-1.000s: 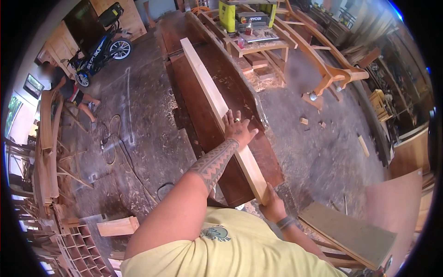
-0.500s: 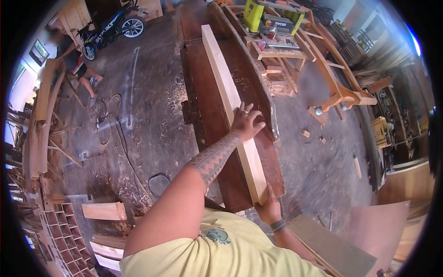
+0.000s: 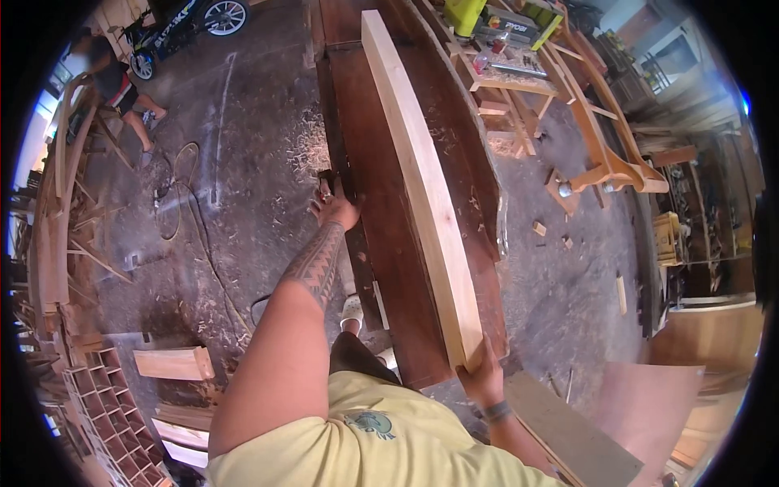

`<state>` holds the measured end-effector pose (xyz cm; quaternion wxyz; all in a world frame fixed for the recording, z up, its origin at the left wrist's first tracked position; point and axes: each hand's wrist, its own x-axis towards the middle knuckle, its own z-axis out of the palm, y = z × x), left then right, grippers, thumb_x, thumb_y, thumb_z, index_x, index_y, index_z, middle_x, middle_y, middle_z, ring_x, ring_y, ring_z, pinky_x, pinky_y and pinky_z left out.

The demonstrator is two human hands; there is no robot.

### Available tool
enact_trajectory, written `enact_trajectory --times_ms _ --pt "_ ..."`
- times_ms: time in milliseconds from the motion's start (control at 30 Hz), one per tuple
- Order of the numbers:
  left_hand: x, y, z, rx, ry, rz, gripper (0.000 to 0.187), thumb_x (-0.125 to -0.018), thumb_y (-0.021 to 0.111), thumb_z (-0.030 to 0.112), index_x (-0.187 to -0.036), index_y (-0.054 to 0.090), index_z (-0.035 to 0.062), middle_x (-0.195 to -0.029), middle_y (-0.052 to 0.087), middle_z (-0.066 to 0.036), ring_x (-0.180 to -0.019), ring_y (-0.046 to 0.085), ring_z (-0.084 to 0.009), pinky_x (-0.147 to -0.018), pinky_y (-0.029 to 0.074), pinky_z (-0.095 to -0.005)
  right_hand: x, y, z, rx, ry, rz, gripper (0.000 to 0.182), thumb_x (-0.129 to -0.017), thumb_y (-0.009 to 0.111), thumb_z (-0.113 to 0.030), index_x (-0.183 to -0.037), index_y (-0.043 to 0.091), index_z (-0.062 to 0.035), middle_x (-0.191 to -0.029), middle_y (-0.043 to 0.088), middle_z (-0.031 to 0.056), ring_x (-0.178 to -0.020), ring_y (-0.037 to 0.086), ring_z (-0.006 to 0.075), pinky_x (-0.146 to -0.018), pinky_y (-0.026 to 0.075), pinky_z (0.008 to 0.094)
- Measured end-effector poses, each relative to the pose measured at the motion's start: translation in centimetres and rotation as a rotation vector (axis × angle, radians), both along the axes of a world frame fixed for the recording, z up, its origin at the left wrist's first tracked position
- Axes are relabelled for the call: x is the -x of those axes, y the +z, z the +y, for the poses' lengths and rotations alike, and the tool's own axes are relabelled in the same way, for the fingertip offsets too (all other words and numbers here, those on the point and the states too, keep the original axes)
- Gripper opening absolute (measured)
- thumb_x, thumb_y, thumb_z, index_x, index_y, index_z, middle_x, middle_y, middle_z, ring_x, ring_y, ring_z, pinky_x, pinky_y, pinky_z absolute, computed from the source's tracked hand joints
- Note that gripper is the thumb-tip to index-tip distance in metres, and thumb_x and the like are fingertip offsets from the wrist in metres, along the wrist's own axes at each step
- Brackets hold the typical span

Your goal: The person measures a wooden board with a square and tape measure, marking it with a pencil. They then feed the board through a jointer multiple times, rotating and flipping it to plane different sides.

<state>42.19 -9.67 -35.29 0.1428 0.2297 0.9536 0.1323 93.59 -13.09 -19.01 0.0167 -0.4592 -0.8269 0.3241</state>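
Observation:
A long, pale squared timber (image 3: 434,203) lies lengthwise on a reddish-brown wooden bench (image 3: 369,170). My right hand (image 3: 484,377) is wrapped round the timber's near end, thumb and fingers at its sides. My left hand (image 3: 337,213) is off the timber, at the bench's left edge. Its fingers are spread beside a small dark block (image 3: 328,176) that juts from that edge, and a ring shows on one finger.
A bench with a green Ryobi machine (image 3: 519,28) stands back right, near an orange-brown wooden frame (image 3: 600,154). At the left, another person (image 3: 118,81) stands by long boards (image 3: 61,211). A cable (image 3: 199,219) crosses the floor, and a motorcycle (image 3: 182,24) is parked behind.
My left hand has left the timber's top and moved left to the bench edge. My right hand stays at the near end. The view has shifted slightly.

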Motion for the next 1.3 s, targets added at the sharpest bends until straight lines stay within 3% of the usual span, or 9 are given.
enact_trajectory --times_ms 67,167,433,533,667,800,967,1300 --pt "-0.6 0.2 0.0 0.076 -0.040 0.031 0.100 -0.098 0.056 0.075 -0.175 0.020 0.0226 -0.180 0.015 -0.017 -0.164 0.015 -0.0464 -0.129 0.020 -0.0648 0.2 0.3 0.4 0.010 -0.007 -0.023 0.107 -0.079 0.086 -0.018 -0.168 0.027 -0.0021 -0.140 0.064 0.0324 -0.122 0.067 0.0510 -0.096 0.060 0.0546" --pt "-1.2 1.6 0.2 0.048 0.007 0.011 0.102 -0.096 0.059 0.076 -0.174 0.019 0.0240 -0.180 0.015 -0.014 -0.163 0.020 -0.0454 -0.127 0.028 -0.0640 0.8 0.0 0.9 0.001 -0.015 -0.057 0.106 -0.080 0.086 -0.018 -0.167 0.028 -0.0020 -0.137 0.066 0.0327 -0.117 0.069 0.0521 -0.093 0.061 0.0548" --pt "-0.9 1.6 -0.1 0.003 0.013 0.008 0.099 -0.096 0.059 0.075 -0.174 0.023 0.0236 -0.179 0.019 -0.013 -0.162 0.022 -0.0457 -0.127 0.032 -0.0596 4.2 0.5 2.0 -0.138 0.025 0.042 0.101 -0.079 0.088 -0.016 -0.165 0.037 -0.0018 -0.130 0.070 0.0292 -0.104 0.072 0.0514 -0.086 0.061 0.0532" --pt "-1.1 1.7 -0.2 0.003 0.005 0.007 0.099 -0.096 0.059 0.075 -0.173 0.024 0.0235 -0.179 0.019 -0.013 -0.162 0.022 -0.0467 -0.127 0.031 -0.0596 5.7 2.1 2.6 0.082 -0.086 -0.024 0.095 -0.078 0.087 -0.013 -0.162 0.043 -0.0014 -0.131 0.070 0.0265 -0.103 0.072 0.0486 -0.088 0.060 0.0512" --pt "-0.9 1.5 -0.2 0.000 -0.001 0.003 0.099 -0.096 0.058 0.074 -0.173 0.024 0.0234 -0.179 0.018 -0.012 -0.161 0.023 -0.0481 -0.127 0.032 -0.0597 4.9 -0.7 4.0 -0.069 0.075 0.043 0.089 -0.077 0.086 -0.010 -0.158 0.050 -0.0023 -0.132 0.069 0.0239 -0.111 0.069 0.0457 -0.095 0.058 0.0491" --pt "-0.9 1.4 -0.2 0.004 0.002 0.011 0.098 -0.096 0.058 0.073 -0.174 0.023 0.0238 -0.179 0.017 -0.012 -0.161 0.022 -0.0480 -0.127 0.032 -0.0596 6.3 -0.6 4.9 -0.038 0.041 0.021 0.088 -0.077 0.085 -0.009 -0.158 0.052 -0.0033 -0.132 0.069 0.0236 -0.116 0.067 0.0460 -0.100 0.056 0.0497" --pt "-1.0 1.4 -0.2 0.000 0.006 0.007 0.097 -0.097 0.059 0.071 -0.174 0.024 0.0237 -0.179 0.017 -0.012 -0.161 0.021 -0.0482 -0.125 0.034 -0.0584 7.7 -1.2 6.6 -0.153 0.153 0.023 0.091 -0.082 0.083 -0.007 -0.165 0.044 -0.0047 -0.145 0.066 0.0214 -0.063 0.066 0.0226 -0.066 0.057 0.0349" --pt "-1.0 1.8 -0.3 -0.021 0.003 0.006 0.098 -0.095 0.060 0.072 -0.173 0.025 0.0238 -0.177 0.020 -0.013 -0.160 0.023 -0.0506 -0.124 0.033 -0.0627 11.1 -1.3 8.7 -0.121 0.155 0.007 0.093 -0.083 0.081 -0.007 -0.167 0.041 -0.0076 -0.143 0.067 0.0222 -0.063 0.066 0.0230 -0.065 0.057 0.0357"
